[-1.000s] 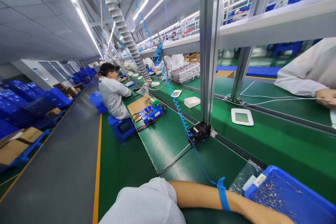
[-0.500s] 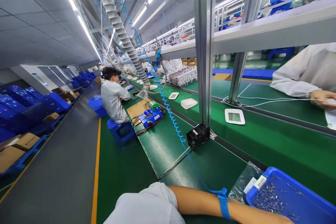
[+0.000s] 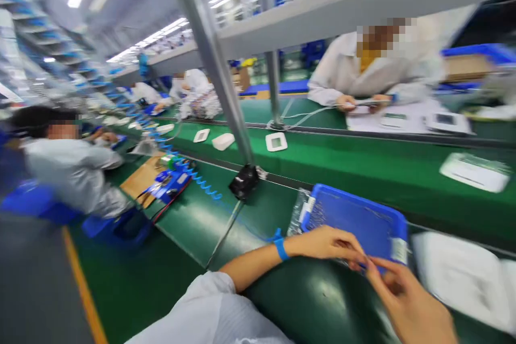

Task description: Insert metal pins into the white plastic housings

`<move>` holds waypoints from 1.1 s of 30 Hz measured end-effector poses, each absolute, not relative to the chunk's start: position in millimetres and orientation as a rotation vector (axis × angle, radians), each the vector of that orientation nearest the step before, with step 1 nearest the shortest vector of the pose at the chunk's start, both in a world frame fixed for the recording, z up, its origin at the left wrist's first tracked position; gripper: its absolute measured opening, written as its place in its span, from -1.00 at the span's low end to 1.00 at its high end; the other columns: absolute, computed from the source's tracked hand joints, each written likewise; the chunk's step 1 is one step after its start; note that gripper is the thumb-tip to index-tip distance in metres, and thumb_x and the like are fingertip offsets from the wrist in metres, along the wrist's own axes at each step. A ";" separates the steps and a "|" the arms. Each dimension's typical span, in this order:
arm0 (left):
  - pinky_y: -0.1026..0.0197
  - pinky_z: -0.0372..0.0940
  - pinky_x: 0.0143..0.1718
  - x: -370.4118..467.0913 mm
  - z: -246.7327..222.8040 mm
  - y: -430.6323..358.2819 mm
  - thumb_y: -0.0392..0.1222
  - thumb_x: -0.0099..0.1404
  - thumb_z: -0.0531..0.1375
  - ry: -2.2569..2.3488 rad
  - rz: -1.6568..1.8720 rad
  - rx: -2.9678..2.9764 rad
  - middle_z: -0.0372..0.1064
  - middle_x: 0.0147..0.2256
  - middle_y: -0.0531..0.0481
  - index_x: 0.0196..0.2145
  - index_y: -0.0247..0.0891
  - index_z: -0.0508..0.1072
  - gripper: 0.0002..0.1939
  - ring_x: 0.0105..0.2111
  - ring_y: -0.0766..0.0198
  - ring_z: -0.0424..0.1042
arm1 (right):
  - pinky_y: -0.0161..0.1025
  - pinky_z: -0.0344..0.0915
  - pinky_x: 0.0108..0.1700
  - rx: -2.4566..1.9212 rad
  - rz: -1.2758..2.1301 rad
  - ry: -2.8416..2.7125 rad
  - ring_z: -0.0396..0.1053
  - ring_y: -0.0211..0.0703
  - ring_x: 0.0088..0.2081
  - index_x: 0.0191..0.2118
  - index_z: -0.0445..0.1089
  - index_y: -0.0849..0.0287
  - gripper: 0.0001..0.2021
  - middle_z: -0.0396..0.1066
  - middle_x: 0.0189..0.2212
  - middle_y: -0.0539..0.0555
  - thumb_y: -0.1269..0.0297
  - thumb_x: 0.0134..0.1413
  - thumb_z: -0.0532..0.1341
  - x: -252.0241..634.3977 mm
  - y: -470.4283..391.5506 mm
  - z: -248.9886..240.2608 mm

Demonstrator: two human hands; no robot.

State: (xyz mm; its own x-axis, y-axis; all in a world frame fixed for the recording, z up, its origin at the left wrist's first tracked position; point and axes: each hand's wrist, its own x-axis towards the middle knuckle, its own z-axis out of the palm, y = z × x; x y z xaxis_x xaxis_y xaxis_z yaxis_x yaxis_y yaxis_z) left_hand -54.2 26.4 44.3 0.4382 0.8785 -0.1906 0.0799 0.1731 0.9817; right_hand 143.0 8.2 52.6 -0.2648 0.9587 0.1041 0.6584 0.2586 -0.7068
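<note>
My left hand (image 3: pixel 331 243), with a blue wrist strap (image 3: pixel 281 245) on its wrist, reaches across the front of a blue tray (image 3: pixel 363 215). My right hand (image 3: pixel 409 293) comes in from the lower right. The fingertips of both hands meet in a pinch at the tray's near edge. Anything between them is too small and blurred to make out. Small metal pieces lie along the tray's left side, partly behind my left hand. A clear plastic bag (image 3: pixel 297 214) lies against the tray's left end. White plastic housings (image 3: pixel 463 274) sit right of the tray, beyond my right hand.
A black box-shaped device (image 3: pixel 244 181) stands at the foot of a metal post (image 3: pixel 226 80). White square frames (image 3: pixel 276 142) lie on the green belt (image 3: pixel 322 161). A co-worker (image 3: pixel 374 70) sits opposite, another (image 3: pixel 72 166) at left. A coiled blue cord (image 3: pixel 193 172) crosses the bench.
The view has swung right and down. My right hand, the whole tray and the white housings have come into view. My left hand, cut off by the frame edge before, now shows meeting my right.
</note>
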 end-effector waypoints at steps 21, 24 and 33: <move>0.12 0.27 -0.14 -49.1 44.2 3.5 -0.05 0.46 -0.06 1.056 0.619 1.743 0.37 -0.37 -0.02 -0.28 -0.19 0.22 -0.79 -0.33 0.18 0.39 | -0.30 0.12 -0.40 -1.317 0.927 -2.038 0.30 -0.24 -0.52 -0.15 0.45 0.13 -0.79 0.31 -0.56 -0.10 0.19 0.26 0.12 144.7 -1.5 60.5; 0.17 0.31 -0.22 -39.7 35.8 0.7 0.14 0.51 -0.22 0.913 0.674 1.593 0.23 -0.59 0.11 -0.34 -0.17 0.14 -0.59 -0.48 0.22 0.43 | -0.30 0.09 -0.42 -1.258 0.758 -2.109 0.29 -0.26 -0.55 -0.14 0.48 0.12 -0.78 0.33 -0.57 -0.10 0.20 0.30 0.12 148.8 -1.9 50.9; 0.21 0.28 -0.27 -38.0 27.6 4.9 0.33 0.46 -0.08 0.852 0.739 1.436 0.23 -0.55 0.15 -0.35 -0.17 0.13 -0.50 -0.48 0.27 0.41 | -0.31 0.02 -0.42 -1.397 1.017 -1.769 0.14 -0.29 -0.53 -0.28 0.39 0.15 -0.88 0.16 -0.59 -0.14 0.26 0.20 0.14 149.6 -3.5 66.4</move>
